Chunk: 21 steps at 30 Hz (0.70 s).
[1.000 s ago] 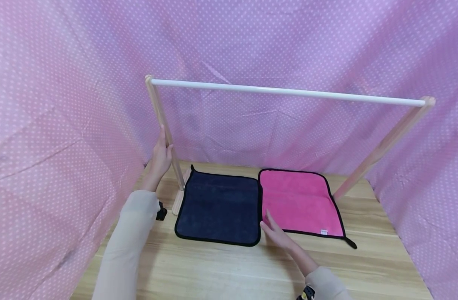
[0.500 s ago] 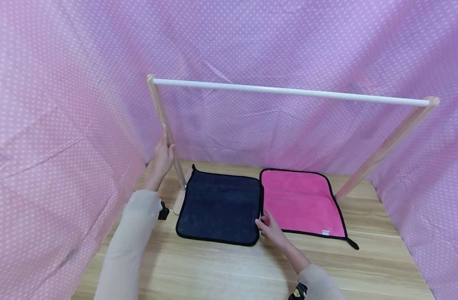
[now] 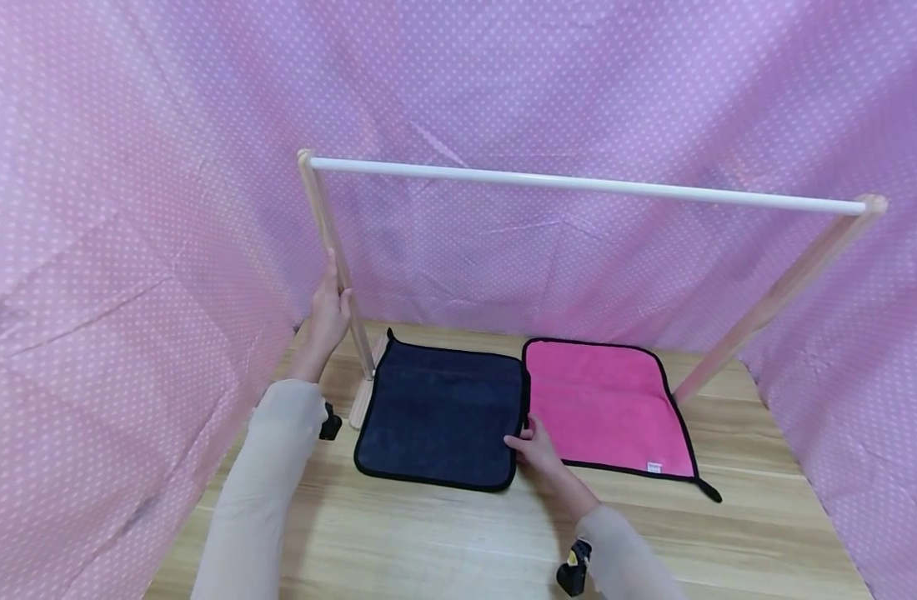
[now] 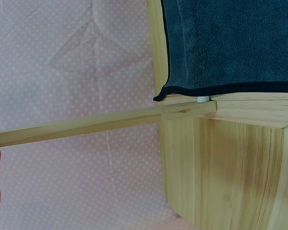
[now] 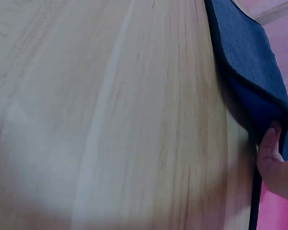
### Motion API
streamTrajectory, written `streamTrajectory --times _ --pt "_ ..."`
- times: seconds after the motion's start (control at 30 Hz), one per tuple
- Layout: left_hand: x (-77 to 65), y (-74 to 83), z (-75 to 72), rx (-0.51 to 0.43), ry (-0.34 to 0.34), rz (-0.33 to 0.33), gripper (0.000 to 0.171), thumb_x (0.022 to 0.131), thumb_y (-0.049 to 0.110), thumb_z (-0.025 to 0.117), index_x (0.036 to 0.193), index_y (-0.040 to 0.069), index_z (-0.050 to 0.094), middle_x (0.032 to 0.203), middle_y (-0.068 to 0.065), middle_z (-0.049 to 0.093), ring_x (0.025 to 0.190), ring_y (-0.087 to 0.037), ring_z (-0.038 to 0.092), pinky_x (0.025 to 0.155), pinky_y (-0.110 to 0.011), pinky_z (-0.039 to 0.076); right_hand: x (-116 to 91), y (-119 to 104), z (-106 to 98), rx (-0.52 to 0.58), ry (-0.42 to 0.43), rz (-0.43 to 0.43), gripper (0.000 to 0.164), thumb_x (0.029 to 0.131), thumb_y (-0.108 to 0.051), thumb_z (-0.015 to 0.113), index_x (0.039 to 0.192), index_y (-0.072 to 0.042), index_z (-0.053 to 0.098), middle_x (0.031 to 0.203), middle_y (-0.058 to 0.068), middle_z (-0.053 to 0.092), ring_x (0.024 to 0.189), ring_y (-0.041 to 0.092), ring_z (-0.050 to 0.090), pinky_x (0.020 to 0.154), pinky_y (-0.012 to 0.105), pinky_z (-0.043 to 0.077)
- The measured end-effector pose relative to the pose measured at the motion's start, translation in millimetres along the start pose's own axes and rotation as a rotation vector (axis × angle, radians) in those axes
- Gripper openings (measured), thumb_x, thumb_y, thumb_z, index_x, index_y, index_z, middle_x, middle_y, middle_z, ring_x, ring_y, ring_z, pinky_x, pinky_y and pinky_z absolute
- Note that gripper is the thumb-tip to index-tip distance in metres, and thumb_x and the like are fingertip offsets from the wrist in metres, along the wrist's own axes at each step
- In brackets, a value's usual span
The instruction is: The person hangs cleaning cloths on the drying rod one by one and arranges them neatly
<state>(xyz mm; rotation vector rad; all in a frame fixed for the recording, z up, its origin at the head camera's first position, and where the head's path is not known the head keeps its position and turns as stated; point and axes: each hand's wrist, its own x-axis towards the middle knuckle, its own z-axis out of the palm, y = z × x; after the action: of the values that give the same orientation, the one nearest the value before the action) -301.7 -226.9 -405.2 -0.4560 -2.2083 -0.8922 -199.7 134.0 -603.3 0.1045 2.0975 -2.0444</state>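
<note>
Navy cloth (image 3: 439,417), pink cloth (image 3: 604,400) w/ illeg. label (image 3: 654,467)

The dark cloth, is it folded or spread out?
Spread out: the dark cloth lies as a wide square, its edge pinched by the right hand.

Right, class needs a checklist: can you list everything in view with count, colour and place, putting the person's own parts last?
Dark cloth: 1, navy with black border, lying left of the pink one
Pink cloth: 1, pink with black border, on the right
Label: 1, white, near edge of pink cloth
Rod: 1, white, spanning the post tops
Posts: 2, pale wood, one under each rod end
Foot: 1 visible, pale wood, below left post
Table: 1, light wood, beneath everything
Backdrop fabric: pink-purple with white dots, behind and at both sides; panel count unclear
Wrist devices: 2, black, one by each wrist
Sleeves: 2, cream, on the arms
Left hand: 1, holding left post
Right hand: 1, pinching dark cloth's right edge
</note>
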Motion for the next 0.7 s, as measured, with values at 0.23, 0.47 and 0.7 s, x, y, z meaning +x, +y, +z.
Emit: streamTrajectory --times 0.23,0.47,0.7 --pt "0.5 -3.0 1.1 0.016 0.023 0.044 0.077 0.092 -0.003 0.045 0.148 0.024 0.0 0.104 -0.036 0.047 0.074 -0.04 0.045 0.072 -0.052 0.044 62.0 79.1 -22.1 -0.002 -0.066 0.077 0.081 0.083 -0.013 0.063 0.144 -0.001 0.011 0.111 0.019 0.056 0.09 0.027 0.061 0.073 0.044 0.052" --pt "1.8 -4.1 3.4 0.021 0.064 0.098 0.081 0.091 -0.002 0.047 0.147 0.031 -0.001 0.076 -0.025 0.043 0.063 -0.034 0.038 0.063 -0.049 0.04 31.9 20.2 -4.3 -0.056 -0.075 0.029 0.059 0.086 -0.028 0.061 0.125 0.01 0.041 0.104 0.021 0.061 0.088 0.024 0.062 0.075 0.037 0.051" --pt "1.1 -3.5 1.9 0.0 0.016 0.041 0.08 0.092 -0.003 0.044 0.147 0.032 -0.003 0.093 -0.033 0.047 0.071 -0.038 0.043 0.07 -0.051 0.043 -8.5 -58.4 21.3 -0.128 -0.021 0.111 0.022 0.09 -0.011 0.054 0.091 0.009 0.043 0.067 -0.001 0.042 0.062 0.01 0.042 0.059 0.024 0.037"
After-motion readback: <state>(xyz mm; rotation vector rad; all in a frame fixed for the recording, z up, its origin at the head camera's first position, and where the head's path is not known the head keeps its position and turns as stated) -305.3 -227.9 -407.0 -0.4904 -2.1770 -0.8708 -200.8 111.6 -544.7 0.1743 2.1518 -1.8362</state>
